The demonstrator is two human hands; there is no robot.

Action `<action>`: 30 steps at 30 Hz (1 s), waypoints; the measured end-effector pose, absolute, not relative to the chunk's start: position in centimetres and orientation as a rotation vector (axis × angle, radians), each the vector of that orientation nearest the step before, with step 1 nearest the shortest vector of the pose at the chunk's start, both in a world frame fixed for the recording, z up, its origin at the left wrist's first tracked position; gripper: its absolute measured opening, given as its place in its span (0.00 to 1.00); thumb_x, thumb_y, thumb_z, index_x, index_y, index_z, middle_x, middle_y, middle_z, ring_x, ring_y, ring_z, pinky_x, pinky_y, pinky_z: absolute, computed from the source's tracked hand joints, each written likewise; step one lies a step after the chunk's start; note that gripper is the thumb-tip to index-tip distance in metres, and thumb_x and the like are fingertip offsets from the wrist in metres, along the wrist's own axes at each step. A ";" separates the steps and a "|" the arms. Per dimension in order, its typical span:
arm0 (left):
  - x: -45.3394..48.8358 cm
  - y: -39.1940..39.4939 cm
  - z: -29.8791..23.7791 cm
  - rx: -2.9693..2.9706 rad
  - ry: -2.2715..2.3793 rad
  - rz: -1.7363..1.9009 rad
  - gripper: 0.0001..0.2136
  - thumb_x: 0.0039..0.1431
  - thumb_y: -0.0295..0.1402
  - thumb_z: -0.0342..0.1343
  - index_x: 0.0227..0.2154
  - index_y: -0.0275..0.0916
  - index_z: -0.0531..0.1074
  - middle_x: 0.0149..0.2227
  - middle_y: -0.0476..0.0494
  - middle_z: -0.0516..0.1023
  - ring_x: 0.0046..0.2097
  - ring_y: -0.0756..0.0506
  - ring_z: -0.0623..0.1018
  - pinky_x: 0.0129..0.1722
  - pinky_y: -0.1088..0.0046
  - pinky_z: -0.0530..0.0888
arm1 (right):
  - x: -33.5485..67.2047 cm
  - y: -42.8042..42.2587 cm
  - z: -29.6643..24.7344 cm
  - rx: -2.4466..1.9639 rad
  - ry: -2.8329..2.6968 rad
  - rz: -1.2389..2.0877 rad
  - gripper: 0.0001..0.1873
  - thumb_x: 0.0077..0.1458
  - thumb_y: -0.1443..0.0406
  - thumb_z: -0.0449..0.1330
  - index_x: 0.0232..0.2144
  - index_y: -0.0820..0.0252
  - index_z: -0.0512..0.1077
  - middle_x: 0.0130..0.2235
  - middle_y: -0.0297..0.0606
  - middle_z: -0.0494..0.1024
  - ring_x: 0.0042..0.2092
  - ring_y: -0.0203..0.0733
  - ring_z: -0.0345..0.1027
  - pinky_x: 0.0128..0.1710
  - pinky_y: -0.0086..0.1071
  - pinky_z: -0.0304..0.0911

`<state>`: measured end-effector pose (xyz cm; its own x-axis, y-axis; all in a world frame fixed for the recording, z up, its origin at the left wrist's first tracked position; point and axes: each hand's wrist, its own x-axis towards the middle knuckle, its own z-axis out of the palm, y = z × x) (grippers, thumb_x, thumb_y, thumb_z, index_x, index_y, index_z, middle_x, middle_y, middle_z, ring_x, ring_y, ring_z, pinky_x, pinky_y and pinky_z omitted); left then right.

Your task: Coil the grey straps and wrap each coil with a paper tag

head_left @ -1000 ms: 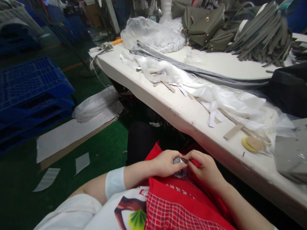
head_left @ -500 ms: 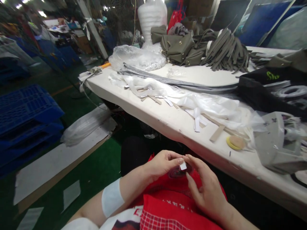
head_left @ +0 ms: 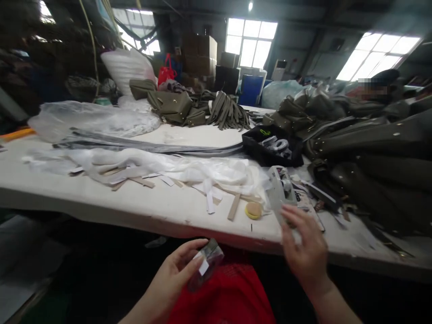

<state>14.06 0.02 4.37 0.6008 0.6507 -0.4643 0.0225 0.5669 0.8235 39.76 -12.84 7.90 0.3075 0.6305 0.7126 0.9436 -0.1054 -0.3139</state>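
My left hand (head_left: 182, 267) is closed on what looks like a roll of clear tape (head_left: 213, 257), held low in front of the table edge. A small white tab (head_left: 203, 267) shows on the roll beside my thumb. Off to the right, my right hand (head_left: 305, 247) is raised at the table's front edge, slightly blurred, its thumb and fingers apart and nothing visible between them. Its fingertips overlap the lower part of a pale grey tape dispenser (head_left: 277, 191); whether they touch it, I cannot tell.
A yellow tape roll (head_left: 253, 210) and tan strips (head_left: 234, 207) lie on the white table (head_left: 162, 216). White sheeting (head_left: 162, 164) and grey strips (head_left: 151, 146) stretch across it. A black bag (head_left: 259, 150) and olive bags (head_left: 388, 153) sit right. Another person (head_left: 388, 81) is behind.
My view has swung to the right and up. My hands, together before, are now apart: the right has moved to the dispenser, while the left keeps the roll.
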 end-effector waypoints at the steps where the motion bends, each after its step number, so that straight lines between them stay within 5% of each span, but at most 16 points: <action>1: 14.1 0.0 4.2 0.912 0.893 0.428 0.22 0.42 0.45 0.69 0.39 0.39 0.76 0.35 0.42 0.79 0.33 0.47 0.75 0.31 0.77 0.68 | 42.4 -13.1 8.1 -1.927 -1.272 -0.629 0.14 0.57 0.67 0.54 0.46 0.60 0.71 0.48 0.49 0.75 0.52 0.53 0.67 0.55 0.50 0.60; 5: 14.6 -0.5 4.3 0.924 0.950 0.420 0.20 0.40 0.47 0.69 0.33 0.39 0.75 0.26 0.49 0.75 0.25 0.51 0.70 0.24 0.80 0.63 | 50.5 -13.8 7.2 -2.306 -1.016 -0.304 0.20 0.59 0.57 0.49 0.34 0.62 0.77 0.41 0.51 0.77 0.47 0.57 0.68 0.51 0.53 0.60; 9: 15.2 -1.0 4.6 0.914 0.958 0.452 0.21 0.41 0.49 0.68 0.33 0.39 0.74 0.25 0.50 0.74 0.23 0.53 0.67 0.23 0.80 0.61 | 52.3 -13.4 5.8 -2.019 -0.757 0.195 0.16 0.52 0.54 0.58 0.30 0.59 0.77 0.37 0.44 0.80 0.46 0.53 0.70 0.50 0.46 0.62; 13: 15.0 -1.0 3.8 0.916 0.972 0.443 0.21 0.42 0.49 0.67 0.33 0.39 0.72 0.25 0.50 0.73 0.23 0.53 0.67 0.22 0.81 0.61 | 50.6 -13.8 5.7 -1.815 -0.707 0.088 0.14 0.46 0.54 0.65 0.26 0.59 0.76 0.42 0.43 0.79 0.49 0.51 0.69 0.54 0.45 0.59; 16: 14.3 -0.6 2.6 0.913 0.944 0.429 0.23 0.44 0.50 0.66 0.35 0.39 0.70 0.26 0.50 0.73 0.25 0.52 0.69 0.24 0.82 0.62 | 49.2 -15.1 5.3 -1.923 -0.674 -0.101 0.15 0.46 0.52 0.64 0.27 0.59 0.76 0.40 0.42 0.79 0.45 0.49 0.71 0.52 0.43 0.61; 19: 13.7 -0.2 1.9 0.923 0.905 0.431 0.22 0.46 0.50 0.65 0.36 0.39 0.69 0.27 0.49 0.73 0.27 0.52 0.70 0.25 0.81 0.64 | 48.7 -16.6 4.0 -1.965 -0.481 0.149 0.21 0.43 0.49 0.64 0.27 0.61 0.74 0.25 0.39 0.77 0.29 0.44 0.72 0.35 0.37 0.68; 22: 13.6 0.0 2.1 0.945 0.894 0.452 0.20 0.48 0.48 0.65 0.36 0.38 0.70 0.27 0.50 0.72 0.26 0.54 0.68 0.25 0.82 0.64 | 48.1 -17.6 3.2 -1.977 -0.355 0.275 0.23 0.41 0.48 0.65 0.27 0.62 0.72 0.21 0.38 0.76 0.23 0.42 0.70 0.25 0.32 0.66; 30: 14.3 -1.0 3.1 1.054 0.842 0.572 0.19 0.51 0.47 0.63 0.35 0.34 0.71 0.27 0.48 0.71 0.27 0.54 0.68 0.27 0.81 0.64 | 37.3 -13.6 5.1 -1.783 -0.917 0.803 0.17 0.52 0.50 0.60 0.30 0.59 0.72 0.25 0.35 0.75 0.28 0.37 0.68 0.30 0.27 0.65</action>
<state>14.32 -0.97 3.14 0.5684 0.7578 -0.3204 -0.0186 0.4011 0.9158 37.34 -13.55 5.05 0.5046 0.8543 -0.1243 0.2362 -0.2751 -0.9319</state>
